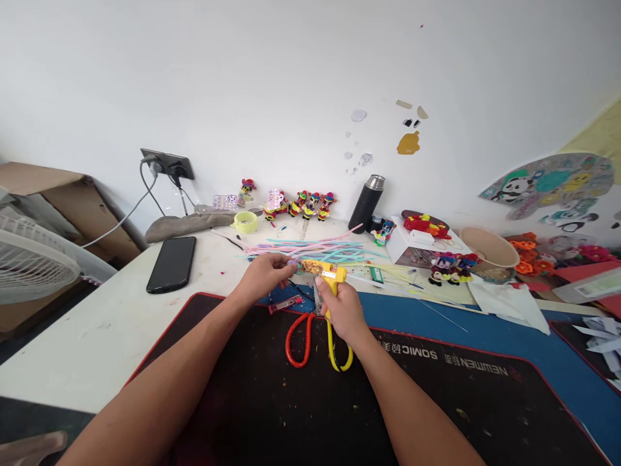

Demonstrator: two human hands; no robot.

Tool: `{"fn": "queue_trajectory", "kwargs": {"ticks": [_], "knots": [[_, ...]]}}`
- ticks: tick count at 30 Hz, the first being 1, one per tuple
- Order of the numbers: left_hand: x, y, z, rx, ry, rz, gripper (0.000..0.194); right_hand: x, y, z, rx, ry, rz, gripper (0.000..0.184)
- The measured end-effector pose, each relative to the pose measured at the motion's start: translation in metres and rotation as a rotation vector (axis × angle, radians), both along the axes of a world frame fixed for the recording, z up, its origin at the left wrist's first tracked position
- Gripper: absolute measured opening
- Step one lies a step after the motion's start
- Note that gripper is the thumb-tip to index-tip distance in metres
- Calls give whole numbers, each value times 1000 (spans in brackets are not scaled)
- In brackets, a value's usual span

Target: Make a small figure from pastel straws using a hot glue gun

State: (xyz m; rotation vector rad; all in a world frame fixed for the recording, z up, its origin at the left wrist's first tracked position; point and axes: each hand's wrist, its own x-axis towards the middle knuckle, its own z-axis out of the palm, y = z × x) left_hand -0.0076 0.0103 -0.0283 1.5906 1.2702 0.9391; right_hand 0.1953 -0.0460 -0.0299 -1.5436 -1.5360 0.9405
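A yellow hot glue gun is gripped in my right hand, its nozzle pointing left. A clear glue stick sticks out of its back. My left hand is closed in a pinch in front of the nozzle, on a small purplish piece too small to make out. Below the hands, scissors with one red handle and one yellow handle lie on the black desk mat. Just left of the scissors is a small pink-red packet. Pastel pipe cleaners are heaped behind my hands.
A phone, a roll of tape and a dark thermos stand or lie around the work area. Several small colourful figures line the wall. At right are a white box and a round bowl; a fan is at left.
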Motion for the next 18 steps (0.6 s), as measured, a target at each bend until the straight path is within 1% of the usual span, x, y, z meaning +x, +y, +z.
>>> {"fn": "queue_trajectory", "kwargs": {"ticks": [5, 10, 18], "knots": [[0, 0, -1, 4, 22, -4, 30, 0, 0, -2, -14, 23, -4, 61], [0, 0, 0, 9, 29, -11, 31, 0, 0, -1, 3, 5, -4, 60], [1, -1, 4, -6, 40, -2, 32, 0, 0, -1, 22, -2, -8, 61]]}}
